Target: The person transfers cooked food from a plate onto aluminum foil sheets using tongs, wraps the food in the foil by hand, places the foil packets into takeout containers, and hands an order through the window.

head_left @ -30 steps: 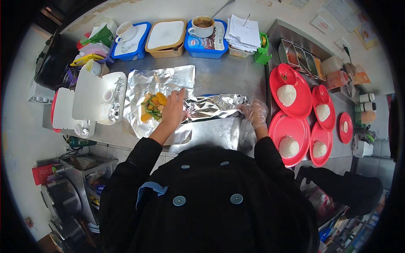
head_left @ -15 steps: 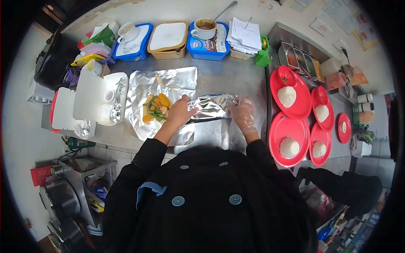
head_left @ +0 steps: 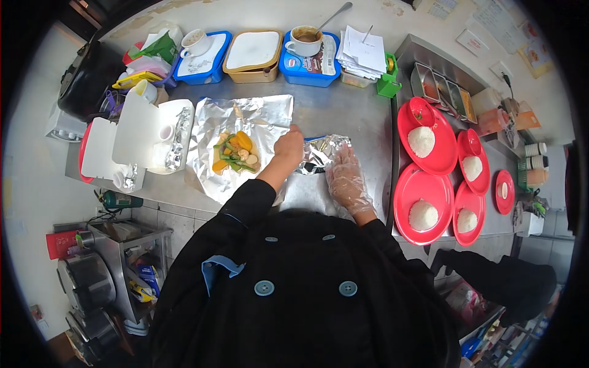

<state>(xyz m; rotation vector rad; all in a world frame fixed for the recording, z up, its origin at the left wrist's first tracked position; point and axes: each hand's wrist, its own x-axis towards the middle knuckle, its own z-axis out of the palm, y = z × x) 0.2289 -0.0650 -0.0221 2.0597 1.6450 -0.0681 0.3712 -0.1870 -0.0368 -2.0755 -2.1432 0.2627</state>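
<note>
My left hand (head_left: 288,148), bare, is closed at the left end of a crinkled strip of aluminum foil (head_left: 316,151); its fingertips are partly hidden. A blue edge shows behind that strip. Wearing a clear plastic glove, my right hand (head_left: 347,184) lies flat with outstretched fingers over the strip's right part. Left of my hands, a wide foil sheet (head_left: 207,116) is spread on the steel counter (head_left: 362,116). On the sheet sits a pile of food (head_left: 235,152) with green and yellow-orange vegetable pieces and pale round slices.
Open white takeaway boxes (head_left: 136,126) stand at left. Tubs, including a blue tub (head_left: 308,75) bearing a sauce cup (head_left: 304,44), line the back. Red plates (head_left: 402,208) with rice mounds are at right. A dark-clothed person (head_left: 506,276) is at lower right.
My left hand has moved right and closed more tightly, uncovering the food pile. My gloved right hand has flattened over the foil strip, which now shows shorter. The view has shifted slightly.
</note>
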